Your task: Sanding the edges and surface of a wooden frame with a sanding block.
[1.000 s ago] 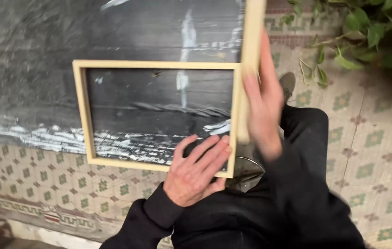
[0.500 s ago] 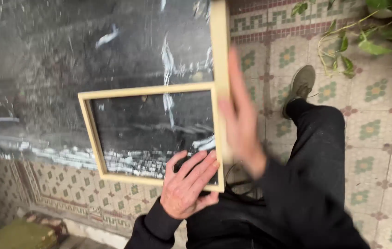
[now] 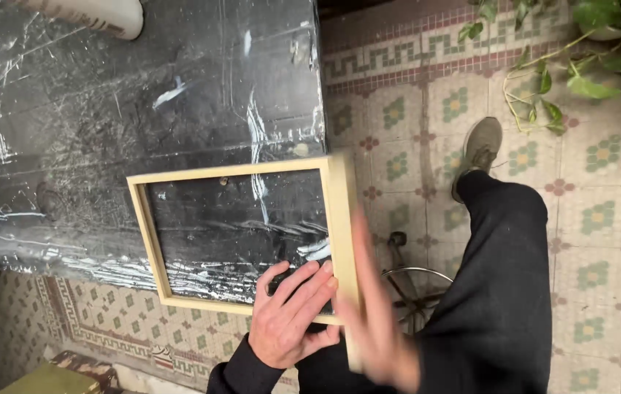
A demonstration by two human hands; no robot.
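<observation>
Looking down from the head camera at a light wooden frame (image 3: 241, 241) lying flat on a black, paint-scratched tabletop (image 3: 142, 95), its right edge overhanging the table's end above the tiled floor (image 3: 602, 219). Left hand (image 3: 292, 314) pressing down on the frame's near right corner, fingers spread flat and slightly apart, fingertips reaching over the near rail onto the dark surface inside the frame, not curling around anything. Right hand (image 3: 376, 321) showing only as a motion blur just beside the frame's right rail, edge-on to the wood and seemingly touching it; fingers appearing extended and together, though blur making it impossible to tell whether gripping the rail or merely lying against it. Both arms wearing black sleeves. Right leg in black trousers (image 3: 500, 292) stretching out over the patterned tiles, ending in a grey-green shoe (image 3: 480, 149) planted well apart from the table. Metal ring and stem of a stool (image 3: 416, 288) peeking out under the frame's right side, between the hands and the leg. Green trailing plant (image 3: 580, 58) hanging in at the top right corner. Pale cylinder (image 3: 98, 14) lying on the table at the top left edge, well apart from the frame. Yellowish box (image 3: 51, 379) sitting low at the bottom left.
</observation>
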